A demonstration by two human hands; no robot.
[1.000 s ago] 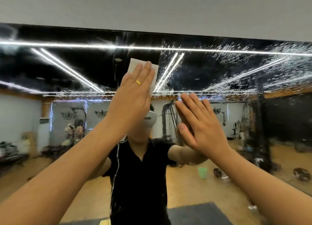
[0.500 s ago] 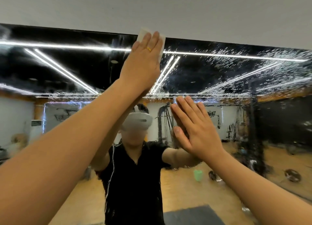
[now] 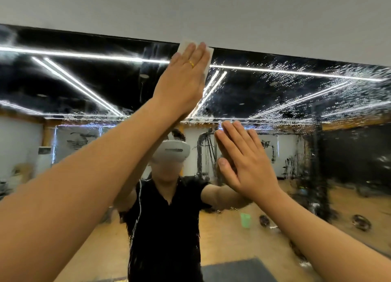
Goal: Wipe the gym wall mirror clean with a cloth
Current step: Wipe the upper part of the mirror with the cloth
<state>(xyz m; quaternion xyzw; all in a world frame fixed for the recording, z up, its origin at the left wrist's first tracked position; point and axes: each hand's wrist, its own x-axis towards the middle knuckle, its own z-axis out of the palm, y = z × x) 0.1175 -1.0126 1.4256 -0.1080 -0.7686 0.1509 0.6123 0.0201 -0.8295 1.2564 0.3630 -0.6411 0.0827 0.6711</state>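
The wall mirror (image 3: 296, 104) fills most of the view, its glass speckled with droplets on the upper right. My left hand (image 3: 182, 80), fingers straight and a gold ring on one, presses a white cloth (image 3: 183, 45) flat against the glass at the mirror's top edge. Most of the cloth is hidden under the hand. My right hand (image 3: 247, 163) lies flat on the mirror lower down and to the right, fingers straight, holding nothing.
A grey wall (image 3: 211, 11) runs above the mirror's top edge. The glass reflects a person in a black shirt, ceiling light strips, gym machines, a wooden floor, a green bucket (image 3: 245, 220) and a dark mat (image 3: 237, 271).
My left hand has slid the cloth upward from the middle of the glass to the mirror's top edge. The right hand stays planted in about the same spot.
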